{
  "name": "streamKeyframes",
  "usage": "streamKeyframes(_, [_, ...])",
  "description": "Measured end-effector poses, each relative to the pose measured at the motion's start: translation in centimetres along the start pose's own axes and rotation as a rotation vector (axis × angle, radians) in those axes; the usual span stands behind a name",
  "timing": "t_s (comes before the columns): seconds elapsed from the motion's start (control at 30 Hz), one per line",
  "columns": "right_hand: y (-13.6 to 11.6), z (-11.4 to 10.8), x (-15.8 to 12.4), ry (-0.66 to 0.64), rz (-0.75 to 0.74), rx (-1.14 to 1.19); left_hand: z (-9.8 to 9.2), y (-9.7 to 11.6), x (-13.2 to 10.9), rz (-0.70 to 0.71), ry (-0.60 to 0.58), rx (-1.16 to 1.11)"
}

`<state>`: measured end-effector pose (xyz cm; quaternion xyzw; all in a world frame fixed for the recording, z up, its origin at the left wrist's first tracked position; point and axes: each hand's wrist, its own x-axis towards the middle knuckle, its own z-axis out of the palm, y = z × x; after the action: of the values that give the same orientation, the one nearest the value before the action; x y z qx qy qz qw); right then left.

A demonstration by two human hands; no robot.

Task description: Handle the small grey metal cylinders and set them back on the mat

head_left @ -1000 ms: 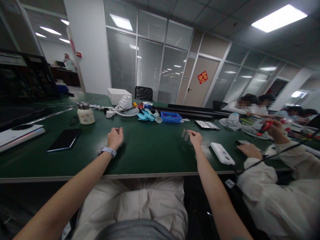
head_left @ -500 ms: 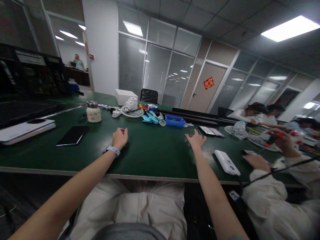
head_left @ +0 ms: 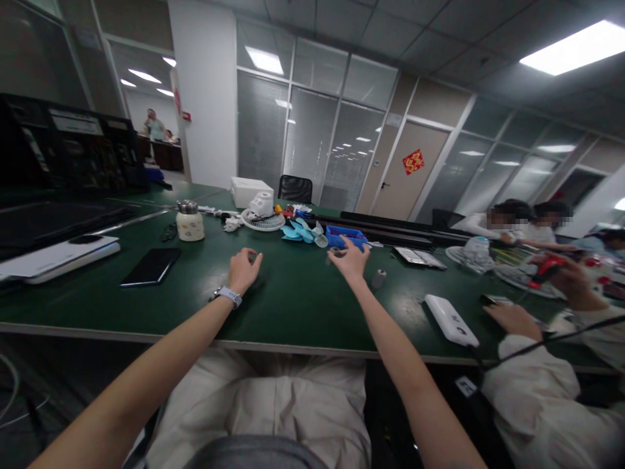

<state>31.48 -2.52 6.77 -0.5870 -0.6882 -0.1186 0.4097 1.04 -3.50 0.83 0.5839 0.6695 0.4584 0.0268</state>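
Note:
My right hand (head_left: 350,259) is over the table in front of the blue tray (head_left: 346,237), thumb and fingers around a small grey piece (head_left: 333,255) whose kind I cannot make out. Close to that wrist, a small grey cylinder (head_left: 379,279) stands upright on the green table (head_left: 297,299). My left hand (head_left: 244,270), with a watch at the wrist, hovers over the table with curled fingers. A small dark spot shows between its thumb and forefinger, too small to name. Light-blue fan blades (head_left: 300,230) and a white fan part with a round grille (head_left: 263,220) lie beyond the hands.
To the left are a black phone (head_left: 150,267), a cream jar (head_left: 190,225) and a white device (head_left: 58,259). A white power bank (head_left: 450,319) and a flat silver-black item (head_left: 418,256) lie to the right. A co-worker's hand (head_left: 512,320) rests nearby at the far right.
My right hand has moved left towards the blue tray, and the grey cylinder now shows upright near where it was. My left hand's thumb and forefinger are slightly farther apart. The view has shifted slightly.

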Motion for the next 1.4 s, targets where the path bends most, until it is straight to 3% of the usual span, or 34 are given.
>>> streamKeyframes(0.17, [-9.3,4.8,-1.6,-0.234,-0.153,0.308,-0.1,0.3,-0.5,0.225,-0.064,-0.113])
streamKeyframes(0.3, [-11.6,7.1,-2.8,-0.272,-0.161,0.394,0.1,0.5,-0.5,0.286,-0.081,-0.159])
streamKeyframes(0.4, [-11.4,8.0,-3.4,-0.284,-0.120,0.464,0.3,0.6,-0.3,0.258,-0.087,-0.173])
streamKeyframes(0.67, [-10.5,11.7,-4.2,-0.400,0.247,0.788,0.6,1.3,-0.1,0.265,-0.107,-0.244])
streamKeyframes(0.8, [-10.9,12.3,-4.6,-0.375,0.286,0.863,1.2,1.2,0.7,0.205,-0.109,-0.360])
streamKeyframes(0.9, [-11.0,11.9,-4.6,-0.360,0.285,0.892,1.1,0.4,1.5,0.130,-0.028,-0.453])
streamKeyframes(0.97, [-10.6,11.4,-4.5,-0.367,0.292,0.907,0.6,-0.5,1.8,0.088,0.008,-0.385])
streamKeyframes(1.17, [-8.0,9.9,-4.1,-0.390,0.340,0.910,-0.8,-2.2,1.3,0.117,-0.272,-0.005])
streamKeyframes(1.4, [-7.5,9.1,-4.7,-0.387,0.254,0.823,-0.7,-1.8,0.9,0.187,-0.339,0.149])
